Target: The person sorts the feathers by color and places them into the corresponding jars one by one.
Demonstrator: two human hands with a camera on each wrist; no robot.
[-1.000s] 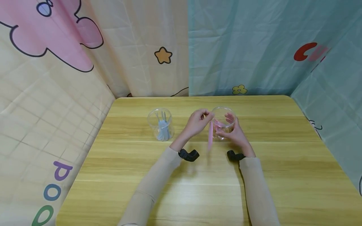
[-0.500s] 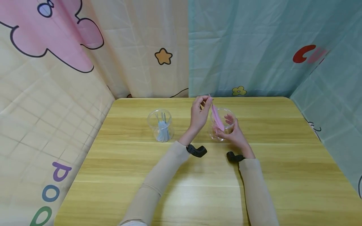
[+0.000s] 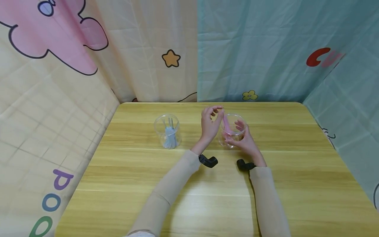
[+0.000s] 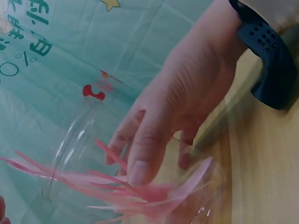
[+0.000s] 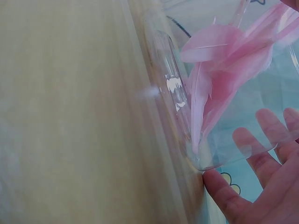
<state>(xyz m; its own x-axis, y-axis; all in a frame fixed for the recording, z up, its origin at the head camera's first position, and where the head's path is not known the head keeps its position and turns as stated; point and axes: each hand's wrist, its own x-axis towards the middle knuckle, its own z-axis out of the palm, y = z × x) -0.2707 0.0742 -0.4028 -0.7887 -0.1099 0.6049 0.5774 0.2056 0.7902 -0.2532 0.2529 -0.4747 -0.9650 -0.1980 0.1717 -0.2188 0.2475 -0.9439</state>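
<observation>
A clear jar (image 3: 233, 134) stands right of centre on the table, and my right hand (image 3: 246, 142) grips its side. Pink feathers (image 5: 222, 79) fill part of the jar and fan out inside it in the right wrist view. At the rim, my left hand (image 3: 209, 122) pinches the top end of a pink feather (image 3: 226, 125), which slants down into the jar. The left wrist view shows my right hand (image 4: 173, 102) through and around the jar, with just a fingertip of my left hand at the left edge.
To the left stands a second clear jar (image 3: 166, 133) with pale blue feathers (image 3: 170, 138) in it. Both wrists wear a black camera mount (image 3: 208, 161). The wooden table (image 3: 219, 197) is bounded by printed curtains (image 3: 142, 49) at the back and sides.
My left hand rose with the pink feather from the jar's near left side to above the rim, then came down a little, bringing the feather into the jar. My right hand stayed on the jar.
</observation>
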